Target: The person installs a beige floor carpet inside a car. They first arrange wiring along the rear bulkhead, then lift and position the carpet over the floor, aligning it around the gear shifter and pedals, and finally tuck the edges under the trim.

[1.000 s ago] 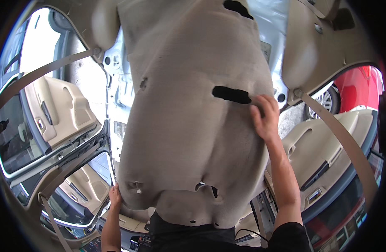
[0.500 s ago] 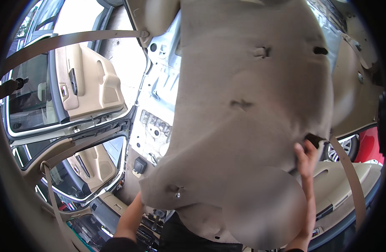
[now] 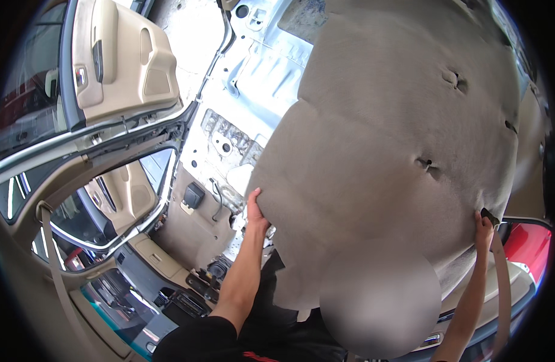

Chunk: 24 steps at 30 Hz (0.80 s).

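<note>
A large brown-grey car carpet (image 3: 374,151) with several cut slots fills the middle and right of the view. My left hand (image 3: 256,211) grips its left edge, thumb on top and fingers hidden beneath. At the right edge, beside a dark cutout, my right hand (image 3: 484,230) pinches the carpet, its other fingers partly hidden. The carpet is raised and bowed between my hands, its near end reaching toward my body. A round blurred patch covers part of it low in the middle.
Bare metal car floor (image 3: 262,72) shows left of the carpet. Beige door panels (image 3: 130,66) stand open at left. A black connector block (image 3: 193,194) sits on brown floor covering, near the dashboard (image 3: 163,259). A seat belt (image 3: 502,289) hangs at right.
The carpet has shifted right and swung round, uncovering more metal floor at left. My left hand has moved up and right along with it; my right hand has moved right.
</note>
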{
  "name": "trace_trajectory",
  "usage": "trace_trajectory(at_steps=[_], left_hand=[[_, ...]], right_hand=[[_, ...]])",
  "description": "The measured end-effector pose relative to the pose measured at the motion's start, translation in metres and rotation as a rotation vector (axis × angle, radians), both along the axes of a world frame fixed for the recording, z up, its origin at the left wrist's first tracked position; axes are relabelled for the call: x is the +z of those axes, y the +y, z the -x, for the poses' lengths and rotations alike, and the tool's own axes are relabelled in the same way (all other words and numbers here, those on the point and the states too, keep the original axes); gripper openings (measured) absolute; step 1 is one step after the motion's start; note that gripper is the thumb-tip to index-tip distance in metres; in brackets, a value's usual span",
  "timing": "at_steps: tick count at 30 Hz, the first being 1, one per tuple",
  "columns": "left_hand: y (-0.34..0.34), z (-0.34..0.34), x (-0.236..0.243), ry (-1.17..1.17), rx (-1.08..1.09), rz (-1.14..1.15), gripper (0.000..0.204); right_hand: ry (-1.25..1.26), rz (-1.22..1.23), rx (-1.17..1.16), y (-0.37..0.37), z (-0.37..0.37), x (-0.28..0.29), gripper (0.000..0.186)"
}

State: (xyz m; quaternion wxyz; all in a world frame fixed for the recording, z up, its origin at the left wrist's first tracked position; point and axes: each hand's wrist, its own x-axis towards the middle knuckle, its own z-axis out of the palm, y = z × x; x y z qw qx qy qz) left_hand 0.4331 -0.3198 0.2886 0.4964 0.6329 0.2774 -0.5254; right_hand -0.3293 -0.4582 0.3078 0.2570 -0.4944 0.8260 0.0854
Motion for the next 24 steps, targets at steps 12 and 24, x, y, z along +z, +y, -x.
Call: trace_trajectory(at_steps=[12, 24], left_hand=[[-0.199, 0.295, 0.240, -0.996, -1.219, 1.187, 0.051], [-0.095, 0.413, 0.061, -0.967, -2.177, 1.005, 0.033]], right_hand=[[0.145, -0.118, 0.380, 0.022, -0.128, -0.044, 0.082], [-0.746, 0.153, -0.373, -0.052, -0.174, 0.119, 0.090]])
